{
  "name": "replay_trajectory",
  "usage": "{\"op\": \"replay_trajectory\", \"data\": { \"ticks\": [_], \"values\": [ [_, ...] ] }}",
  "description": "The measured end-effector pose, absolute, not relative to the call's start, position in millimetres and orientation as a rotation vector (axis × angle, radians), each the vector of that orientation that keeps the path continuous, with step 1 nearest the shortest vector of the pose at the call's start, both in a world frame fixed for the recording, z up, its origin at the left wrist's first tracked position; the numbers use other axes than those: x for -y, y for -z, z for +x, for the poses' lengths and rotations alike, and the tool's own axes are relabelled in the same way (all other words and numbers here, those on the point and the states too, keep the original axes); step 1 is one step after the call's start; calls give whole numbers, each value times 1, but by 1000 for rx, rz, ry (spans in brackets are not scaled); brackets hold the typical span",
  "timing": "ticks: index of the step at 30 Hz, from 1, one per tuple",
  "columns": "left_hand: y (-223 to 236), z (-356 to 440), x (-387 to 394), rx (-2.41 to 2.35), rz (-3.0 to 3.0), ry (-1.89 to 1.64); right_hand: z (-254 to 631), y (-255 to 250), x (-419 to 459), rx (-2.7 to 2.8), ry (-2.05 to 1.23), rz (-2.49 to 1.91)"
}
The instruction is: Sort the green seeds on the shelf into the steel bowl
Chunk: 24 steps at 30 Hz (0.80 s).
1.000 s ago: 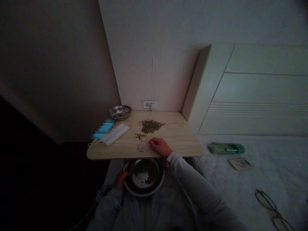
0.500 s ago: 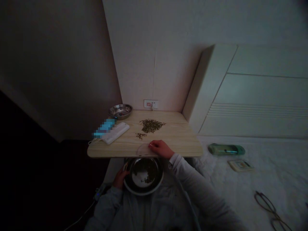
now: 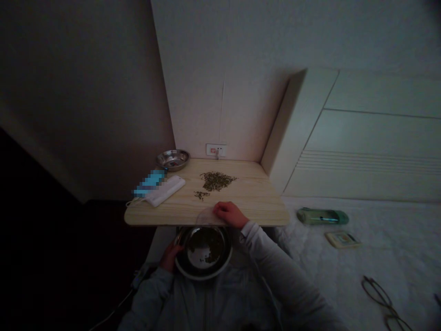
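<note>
My right hand (image 3: 230,214) is closed at the front edge of the small wooden table, its fingers pinching a clear, half-round plastic piece (image 3: 204,216) that lies flat against the tabletop. Just below that edge, my left hand (image 3: 171,255) grips the left rim of a metal bowl (image 3: 203,277). Small dark greenish grains line part of the bowl's inside. More of the same grains form a pile (image 3: 217,180) on the table, with a smaller patch (image 3: 201,195) nearer to me. Dim light hides the grains' exact kind.
A steel basin (image 3: 173,160) stands at the table's back left, beside a pixelated blue screen (image 3: 149,182) and a white power strip (image 3: 166,191). A wall socket (image 3: 216,150) is behind. On the bed lie a green bottle (image 3: 323,216), a small box (image 3: 342,239) and glasses (image 3: 377,292).
Both hands stay almost where they were, the left still on the bowl and the right still on the plastic piece. The view has shifted slightly.
</note>
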State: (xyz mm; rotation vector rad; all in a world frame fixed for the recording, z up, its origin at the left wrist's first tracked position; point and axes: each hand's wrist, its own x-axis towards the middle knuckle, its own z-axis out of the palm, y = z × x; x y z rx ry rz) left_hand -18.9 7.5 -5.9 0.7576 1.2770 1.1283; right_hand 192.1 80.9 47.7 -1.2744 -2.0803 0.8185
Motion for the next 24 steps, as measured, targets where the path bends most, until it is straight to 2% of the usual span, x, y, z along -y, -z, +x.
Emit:
{"op": "replay_trajectory", "data": {
  "ticks": [5, 11, 16, 24],
  "values": [
    [8, -17, -8, -1256, 700, -1169, 194, -46, -81, 2054, -899, -1236],
    [13, -19, -10, -1294, 732, -1146, 191, -45, -93, 1705, -1080, -1195],
    [14, -23, -10, -1292, 776, -1150, 185, -36, -124, 1540, -944, -1242],
    [20, -23, -9, -1284, 770, -1155, 179, -32, -134, 1637, -819, -1367]
  ]
}}
